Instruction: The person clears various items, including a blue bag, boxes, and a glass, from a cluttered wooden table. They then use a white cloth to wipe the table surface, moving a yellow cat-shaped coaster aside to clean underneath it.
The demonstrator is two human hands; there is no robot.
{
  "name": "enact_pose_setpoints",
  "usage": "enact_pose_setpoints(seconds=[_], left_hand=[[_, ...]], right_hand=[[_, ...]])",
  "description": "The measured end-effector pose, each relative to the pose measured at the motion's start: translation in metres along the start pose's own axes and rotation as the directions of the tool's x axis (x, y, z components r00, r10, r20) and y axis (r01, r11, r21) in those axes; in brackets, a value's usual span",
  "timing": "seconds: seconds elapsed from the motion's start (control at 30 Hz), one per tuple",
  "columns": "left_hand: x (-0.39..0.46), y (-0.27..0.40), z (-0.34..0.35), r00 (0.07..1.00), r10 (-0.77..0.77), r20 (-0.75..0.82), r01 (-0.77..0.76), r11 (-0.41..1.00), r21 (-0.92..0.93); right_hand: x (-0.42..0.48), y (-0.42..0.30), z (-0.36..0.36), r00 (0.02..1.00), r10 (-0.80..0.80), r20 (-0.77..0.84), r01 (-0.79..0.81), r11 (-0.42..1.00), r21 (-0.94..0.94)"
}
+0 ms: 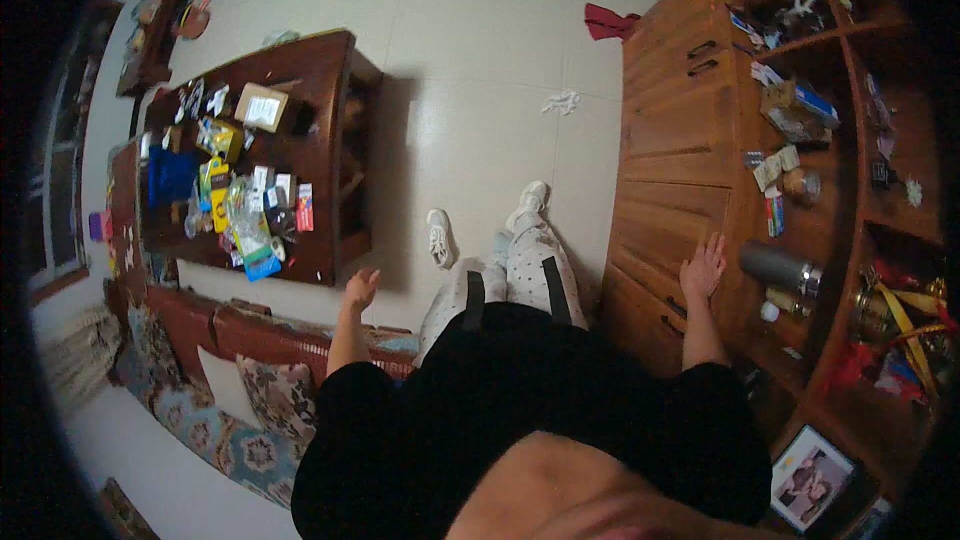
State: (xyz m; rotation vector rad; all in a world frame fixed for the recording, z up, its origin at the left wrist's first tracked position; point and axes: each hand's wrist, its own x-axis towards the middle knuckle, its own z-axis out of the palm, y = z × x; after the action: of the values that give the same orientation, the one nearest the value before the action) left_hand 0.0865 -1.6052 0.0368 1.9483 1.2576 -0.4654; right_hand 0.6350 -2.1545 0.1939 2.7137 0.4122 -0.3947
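Note:
My left hand [363, 289] hangs beside the near corner of a dark wooden table [315, 109], fingers loosely curled. Whether anything is inside the curl I cannot make out. On that table lie a cardboard box [261, 108], a blue container [171, 175], clear plastic packaging [244, 210] and several small boxes. My right hand [703, 268] is spread, with nothing in it, by the edge of a wooden cabinet [667, 187]; contact is unclear. Close to it, a grey cylindrical flask [776, 268] lies or stands on the cabinet's shelf, along with a small colourful box [775, 215].
A crumpled white cloth or paper [562, 102] lies on the tiled floor [480, 37] between table and cabinet. Dark red fabric [609, 22] sits at the cabinet's far corner. A cushioned sofa [225, 435] is at the left, and a framed photo [812, 478] stands low right.

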Motion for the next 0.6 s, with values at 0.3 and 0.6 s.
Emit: enact_pose_setpoints(seconds=[0.3,0.6], left_hand=[[0.022,0.049,0.036,0.991,0.074,0.107,-0.076,0.997,0.016],[0.009,-0.028,0.041,0.977,-0.036,0.211,0.072,0.984,-0.165]], right_hand=[[0.017,0.001,-0.006,0.999,0.017,0.051,-0.019,0.999,0.034],[0.012,-0.012,-0.008,0.981,0.1,0.166,-0.101,0.995,-0.003]])
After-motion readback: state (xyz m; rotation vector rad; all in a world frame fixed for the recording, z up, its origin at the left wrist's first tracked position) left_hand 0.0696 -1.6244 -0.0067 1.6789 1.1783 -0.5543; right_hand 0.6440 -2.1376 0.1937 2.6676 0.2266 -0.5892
